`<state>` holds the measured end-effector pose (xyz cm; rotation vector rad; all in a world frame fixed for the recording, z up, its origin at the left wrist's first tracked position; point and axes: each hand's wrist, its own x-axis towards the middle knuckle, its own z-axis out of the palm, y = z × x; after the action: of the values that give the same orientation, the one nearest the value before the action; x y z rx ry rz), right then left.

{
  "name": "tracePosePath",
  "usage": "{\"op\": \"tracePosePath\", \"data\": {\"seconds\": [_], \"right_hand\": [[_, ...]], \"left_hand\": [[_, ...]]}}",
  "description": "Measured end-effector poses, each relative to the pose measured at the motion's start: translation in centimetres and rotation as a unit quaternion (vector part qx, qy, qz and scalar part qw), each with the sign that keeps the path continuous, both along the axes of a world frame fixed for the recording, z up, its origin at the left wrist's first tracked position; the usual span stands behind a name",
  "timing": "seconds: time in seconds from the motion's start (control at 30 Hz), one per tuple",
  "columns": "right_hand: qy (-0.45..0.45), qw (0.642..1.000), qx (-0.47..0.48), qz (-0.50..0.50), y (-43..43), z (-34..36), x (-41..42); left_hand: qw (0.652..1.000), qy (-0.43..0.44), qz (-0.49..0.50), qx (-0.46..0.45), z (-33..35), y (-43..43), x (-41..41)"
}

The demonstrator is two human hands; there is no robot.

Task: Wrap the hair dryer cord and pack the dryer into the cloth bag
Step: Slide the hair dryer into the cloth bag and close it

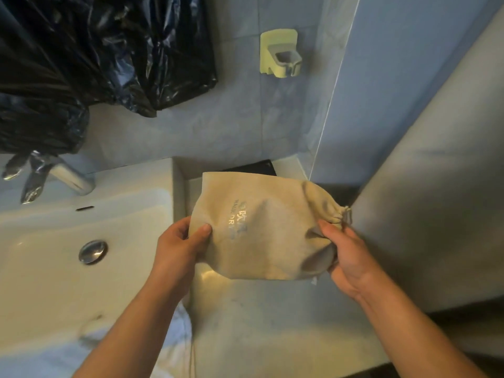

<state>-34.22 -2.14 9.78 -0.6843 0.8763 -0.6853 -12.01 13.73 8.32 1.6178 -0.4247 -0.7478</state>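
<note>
Two hands: hold bulging beige drawstring cloth bag [261, 227] between them.
Left hand [178, 244]: thumb and fingers pinch the bottom edge.
Right hand [345, 257]: curled round the gathered neck.
Handling: likely soft, lumpy; support underneath.

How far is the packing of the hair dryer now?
Done, apparently: the cloth bag bulges and its drawstring mouth is gathered shut; no dryer or cord shows outside. In hand: left hand and right hand grip the bag above the counter. Left: probably only putting it away.
</note>
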Motion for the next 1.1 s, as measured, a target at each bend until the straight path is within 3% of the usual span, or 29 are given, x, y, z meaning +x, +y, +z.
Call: {"op": "tracePosePath", "data": {"seconds": [0.3, 0.6, 1.1], "right_hand": [[0.021, 0.999, 0.024, 0.039, -5.8, -2.1, 0.7], [0.087, 0.993, -0.024, 0.071, -10.4, -4.4, 6.0], [0.254, 0.944, -0.135, 0.162, -19.9, -12.4, 16.2]], "left_hand": [[0.999, 0.008, 0.049, 0.017, -0.9, -4.8, -0.7], [0.996, 0.03, 0.083, 0.023, -4.9, -8.9, 4.4], [0.985, 0.097, 0.117, 0.087, -12.5, -16.2, 12.3]]}}
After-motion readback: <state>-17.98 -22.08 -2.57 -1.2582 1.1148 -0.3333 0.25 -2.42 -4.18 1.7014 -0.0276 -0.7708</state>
